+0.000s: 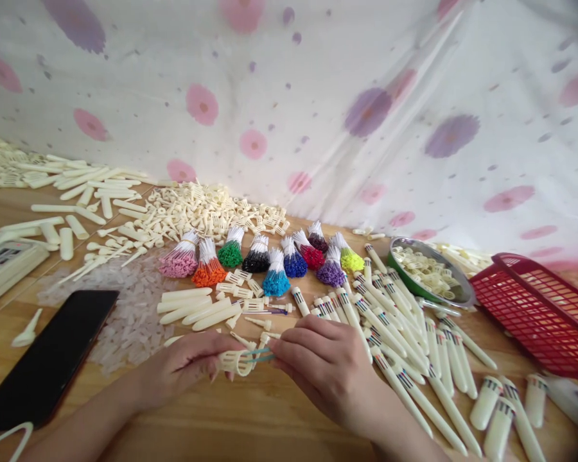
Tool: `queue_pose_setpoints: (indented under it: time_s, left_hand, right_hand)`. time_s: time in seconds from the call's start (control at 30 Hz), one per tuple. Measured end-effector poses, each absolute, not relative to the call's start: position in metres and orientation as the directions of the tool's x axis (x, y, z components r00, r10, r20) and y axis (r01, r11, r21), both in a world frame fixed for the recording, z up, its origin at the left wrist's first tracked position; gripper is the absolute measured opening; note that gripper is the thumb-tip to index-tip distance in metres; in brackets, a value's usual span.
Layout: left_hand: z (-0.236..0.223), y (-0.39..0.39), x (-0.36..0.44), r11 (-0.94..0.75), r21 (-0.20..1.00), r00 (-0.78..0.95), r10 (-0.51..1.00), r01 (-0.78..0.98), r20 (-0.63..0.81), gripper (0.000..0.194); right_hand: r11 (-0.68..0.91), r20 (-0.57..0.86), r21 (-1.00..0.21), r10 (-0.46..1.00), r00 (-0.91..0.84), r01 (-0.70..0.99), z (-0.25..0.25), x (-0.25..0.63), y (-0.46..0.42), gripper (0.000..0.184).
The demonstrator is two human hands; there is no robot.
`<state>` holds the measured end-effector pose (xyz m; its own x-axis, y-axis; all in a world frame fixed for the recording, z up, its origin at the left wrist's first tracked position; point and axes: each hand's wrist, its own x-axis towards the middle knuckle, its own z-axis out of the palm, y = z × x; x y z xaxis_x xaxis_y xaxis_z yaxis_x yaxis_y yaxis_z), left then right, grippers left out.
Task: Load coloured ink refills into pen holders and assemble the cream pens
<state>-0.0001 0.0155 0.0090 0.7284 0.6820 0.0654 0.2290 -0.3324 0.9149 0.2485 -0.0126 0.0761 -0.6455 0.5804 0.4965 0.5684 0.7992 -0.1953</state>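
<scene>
Left hand (183, 366): grip closed on the slotted cream sleeve (236, 363), over the table (212, 423). Right hand (322, 362): grip pinching thin blue strips (262, 354) at the sleeve's 3 o'clock side. Black phone (52, 356), 9 o'clock; red basket (534, 311), 3 o'clock.

A white curtain (313, 160) printed with pink and purple flowers hangs beyond the hands, creased toward the right, above a pale brown wooden surface (212, 420) that stretches beneath them, in soft light.
</scene>
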Motion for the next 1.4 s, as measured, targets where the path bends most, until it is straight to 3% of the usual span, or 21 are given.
queue_pose_setpoints:
  time_s: [0.37,0.83,0.93,1.17,1.4]
  left_hand:
    - [0.008,0.014,0.004,-0.213,0.968,0.738,0.674,0.132,0.048,0.037]
    - [0.013,0.013,0.005,-0.45,0.831,0.636,0.755,0.326,0.159,0.027]
    - [0.014,0.012,0.006,-0.484,0.806,0.596,0.774,0.34,0.213,0.025]
    - [0.007,0.01,0.008,-0.498,0.801,0.458,0.828,0.334,0.324,0.023]
    - [0.005,0.014,0.005,-0.502,0.815,0.478,0.813,0.288,0.332,0.024]
  right_hand:
    - [0.814,0.479,-0.223,0.571,-0.667,0.536,0.074,0.245,-0.011,0.02]
    - [0.812,0.491,-0.279,0.579,-0.651,0.512,0.069,0.243,-0.012,0.011]
    - [0.828,0.518,-0.248,0.552,-0.654,0.503,0.068,0.244,-0.012,0.011]
    - [0.858,0.569,-0.046,0.443,-0.692,0.512,0.074,0.245,-0.009,0.021]
    - [0.848,0.549,-0.012,0.449,-0.705,0.53,0.073,0.247,-0.007,0.02]
